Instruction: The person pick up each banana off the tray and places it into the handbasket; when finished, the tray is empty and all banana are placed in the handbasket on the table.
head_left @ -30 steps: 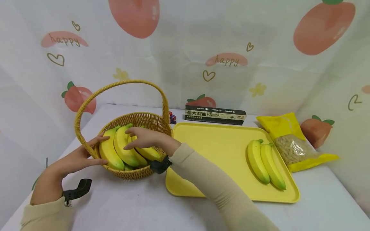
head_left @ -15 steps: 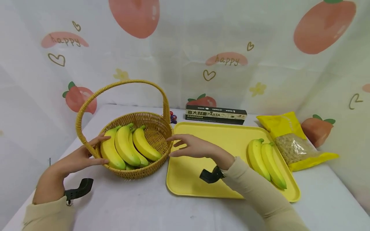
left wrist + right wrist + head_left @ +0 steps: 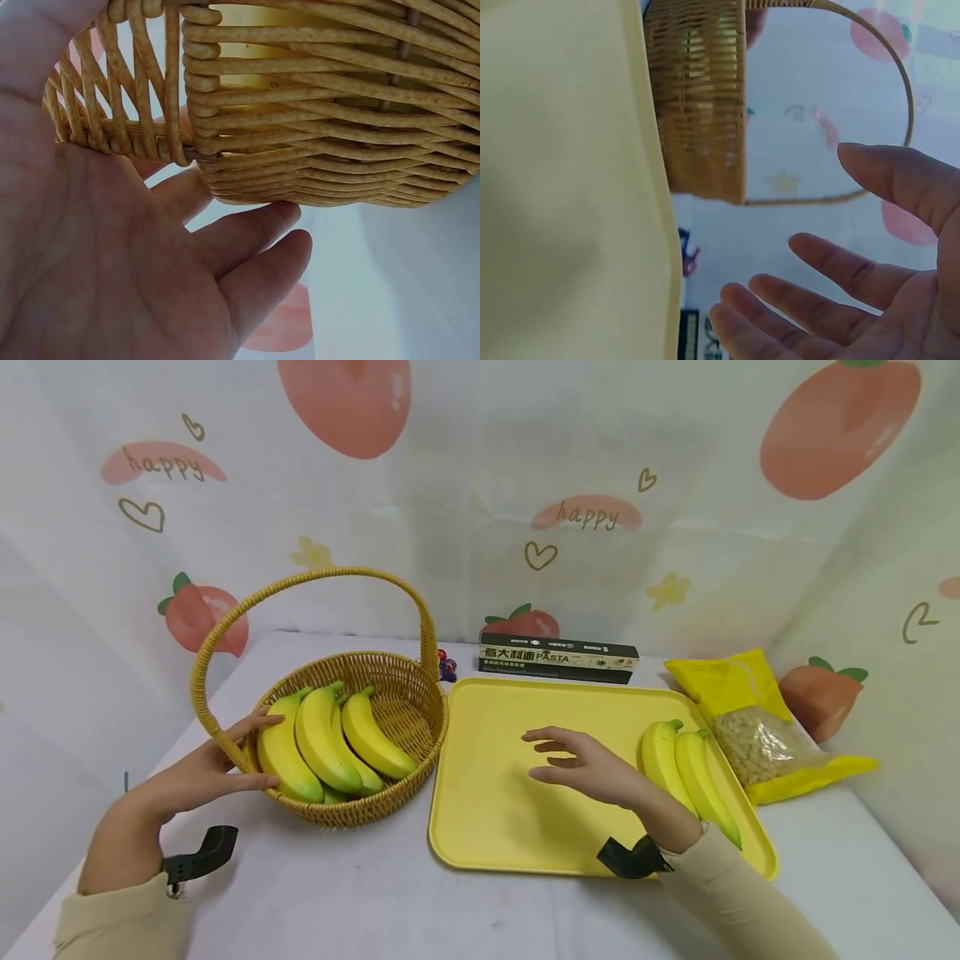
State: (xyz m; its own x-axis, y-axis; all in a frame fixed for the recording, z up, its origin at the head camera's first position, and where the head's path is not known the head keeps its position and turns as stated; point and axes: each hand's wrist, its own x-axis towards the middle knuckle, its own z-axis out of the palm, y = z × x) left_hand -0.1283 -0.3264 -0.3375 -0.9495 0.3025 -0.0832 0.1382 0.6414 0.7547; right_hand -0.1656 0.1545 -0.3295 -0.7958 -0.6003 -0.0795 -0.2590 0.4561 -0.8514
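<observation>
left hand (image 3: 197, 770) lies flat against the near left side of the wicker basket (image 3: 390, 672), fingers straight, thumb up at the rim beside the handle foot; the left wrist view shows the palm on the weave, nothing clasped. right hand (image 3: 592, 768) hovers over the yellow tray (image 3: 510, 793), fingers loosely spread and a little bent, holding nothing; in the right wrist view the palm is bare.

edges, room: the near strip of the desk (image 3: 337, 893) in front of basket and tray is bare white cloth. basket wall and the tray's left rim stand just beside each other, whether touching i cannot tell. the left and middle of the tray floor are free under the right hand. the tray's right rim runs close along a yellow snack bag (image 3: 757, 735).

containers: the basket holds a bunch of bananas (image 3: 330, 747), lying to its left half, stems pointing away from the viewer; the right half of the basket floor shows bare weave. the tray holds a pair of bananas (image 3: 686, 760) at its right side.

relative to the hands: the left hand's fingertips reach the outermost banana of the bunch. the right hand is just left of the pair on the tray, seemingly apart from it.

further back: a dark pasta box (image 3: 558, 658) behind the tray's far rim, then the printed backdrop (image 3: 480, 485).
</observation>
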